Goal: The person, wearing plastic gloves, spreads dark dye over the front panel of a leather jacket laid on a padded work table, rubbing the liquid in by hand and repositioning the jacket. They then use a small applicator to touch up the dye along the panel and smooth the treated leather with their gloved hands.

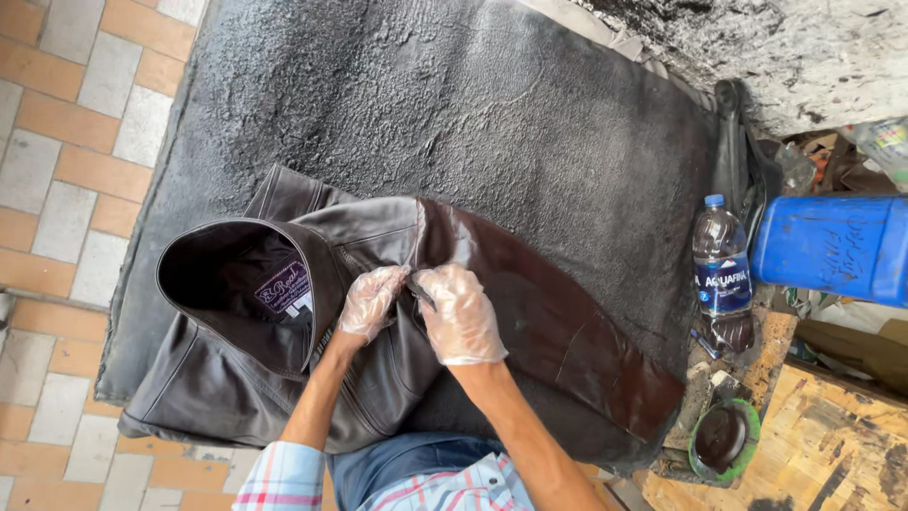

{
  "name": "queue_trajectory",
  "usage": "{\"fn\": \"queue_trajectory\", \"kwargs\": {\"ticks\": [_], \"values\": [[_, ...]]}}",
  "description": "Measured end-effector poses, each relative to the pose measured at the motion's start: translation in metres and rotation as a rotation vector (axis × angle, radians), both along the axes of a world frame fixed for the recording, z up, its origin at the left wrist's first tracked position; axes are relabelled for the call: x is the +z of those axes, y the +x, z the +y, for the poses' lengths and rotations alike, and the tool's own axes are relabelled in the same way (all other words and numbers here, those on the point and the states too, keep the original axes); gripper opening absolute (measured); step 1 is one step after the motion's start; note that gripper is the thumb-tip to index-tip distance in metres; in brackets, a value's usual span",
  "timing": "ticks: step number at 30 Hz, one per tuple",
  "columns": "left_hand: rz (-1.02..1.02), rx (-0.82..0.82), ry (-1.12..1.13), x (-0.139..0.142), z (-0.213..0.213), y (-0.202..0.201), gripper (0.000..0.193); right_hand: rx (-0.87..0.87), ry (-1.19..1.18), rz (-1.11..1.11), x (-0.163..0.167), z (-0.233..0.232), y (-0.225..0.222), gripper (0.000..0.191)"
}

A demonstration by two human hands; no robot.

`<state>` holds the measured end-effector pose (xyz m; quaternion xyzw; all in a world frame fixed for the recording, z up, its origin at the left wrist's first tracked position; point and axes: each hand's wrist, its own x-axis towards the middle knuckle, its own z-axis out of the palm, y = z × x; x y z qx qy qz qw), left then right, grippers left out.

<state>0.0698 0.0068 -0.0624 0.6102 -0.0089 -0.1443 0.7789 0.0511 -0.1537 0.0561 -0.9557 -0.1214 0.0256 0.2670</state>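
Dark brown leather, a jacket (378, 322), was spread collar-left on a black, dye-soaked mat (492, 123) laid over the tiled floor (66, 142). Both hands were sheathed in thin clear gloves. The left hand (371, 301) was closed on a fold of the jacket near the shoulder seam, pinching the leather taut. The right hand (461, 315) was curled around a small dark tool, seemingly a brush or dauber, only a sliver of which could be seen at the seam. The sleeve (567, 331) to the right was seen glossy and wet, the body duller. The step was judged to be the dyeing of the seam, with the sleeve already coated. A small pot of dark dye (723, 438) stood near, beside a plastic water bottle (723, 270) and a blue container (837, 248). A steady hold and a careful stroke along the seam were judged to be called for.
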Motion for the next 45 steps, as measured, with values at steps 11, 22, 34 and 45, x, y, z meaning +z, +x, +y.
{"fn": "queue_trajectory", "kwargs": {"ticks": [11, 22, 34, 45], "values": [[0.041, 0.019, 0.017, 0.004, -0.003, -0.012, 0.022, -0.006, 0.058, 0.022, 0.000, -0.022, -0.016, 0.029], [0.097, 0.083, 0.185, 0.009, -0.006, -0.014, 0.031, -0.077, -0.031, -0.019, -0.005, -0.053, -0.057, 0.031], [0.082, 0.143, 0.271, 0.004, -0.016, -0.016, 0.034, -0.060, 0.148, 0.117, 0.005, -0.087, -0.048, 0.029], [0.038, 0.091, 0.314, -0.004, 0.002, -0.013, 0.029, -0.124, -0.322, 0.533, -0.008, -0.147, -0.076, 0.017]]}}
